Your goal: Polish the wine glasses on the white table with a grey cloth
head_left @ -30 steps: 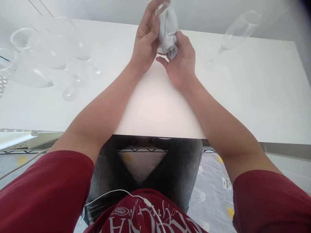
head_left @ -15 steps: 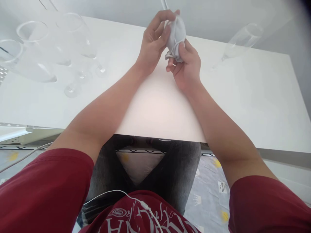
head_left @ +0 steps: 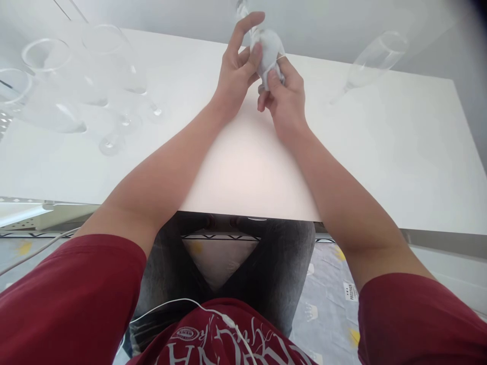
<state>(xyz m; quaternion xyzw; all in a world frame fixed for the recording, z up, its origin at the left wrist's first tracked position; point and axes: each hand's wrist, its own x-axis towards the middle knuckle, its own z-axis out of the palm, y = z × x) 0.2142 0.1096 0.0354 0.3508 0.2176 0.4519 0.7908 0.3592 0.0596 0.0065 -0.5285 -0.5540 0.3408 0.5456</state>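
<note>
Near the table's far edge, both hands are together around a light grey-white cloth (head_left: 271, 46) wrapped over a glass. A clear, slim part of the glass (head_left: 242, 9) sticks out above the cloth; its shape suggests a champagne flute, though most of it is hidden. My left hand (head_left: 239, 63) grips the glass from the left, thumb pressed to the cloth and index finger lifted. From the right and below, my right hand (head_left: 285, 88) is closed on the bunched cloth, its thumb on top.
Several clear champagne flutes (head_left: 57, 109) stand close together on the left of the white table (head_left: 251, 167). One more flute (head_left: 371, 63) stands at the far right. A white cable (head_left: 228, 320) lies over my shirt. The table's near edge is just above my lap.
Both hands have shifted slightly left with the cloth and glass. The glass's protruding part has tilted further left, and my left index finger has lifted away from the cloth.
</note>
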